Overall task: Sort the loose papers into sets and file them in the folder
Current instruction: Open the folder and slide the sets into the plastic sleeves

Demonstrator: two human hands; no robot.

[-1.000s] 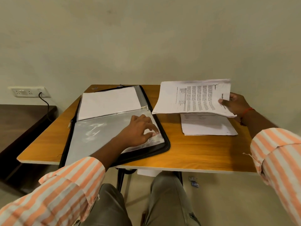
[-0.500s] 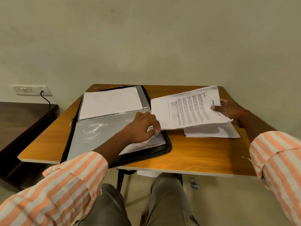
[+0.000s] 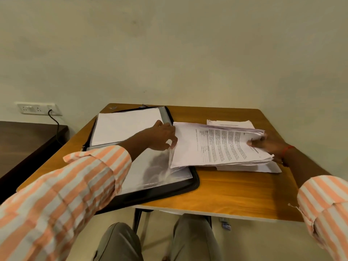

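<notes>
A black zip folder [image 3: 194, 183] lies open on the left half of the wooden table [image 3: 235, 196]. Its far side holds white sheets [image 3: 124, 127]; its near side shows a clear plastic sleeve [image 3: 156, 170]. My left hand [image 3: 162, 136] pinches the sleeve's right edge and lifts it open. My right hand [image 3: 265, 143] grips the right end of a printed paper set [image 3: 218, 147], whose left edge sits at the sleeve's raised opening. Under that set lies a loose white stack [image 3: 263, 168], and another stack [image 3: 229, 123] lies behind it.
The table stands against a plain wall. A dark low bench [image 3: 24, 140] is to the left, below a wall socket [image 3: 37, 108] with a black cord plugged in. My knees show under the table's front edge.
My right hand has carried the printed set left and down to the folder. My left hand went from resting on the sleeve to lifting its right edge.
</notes>
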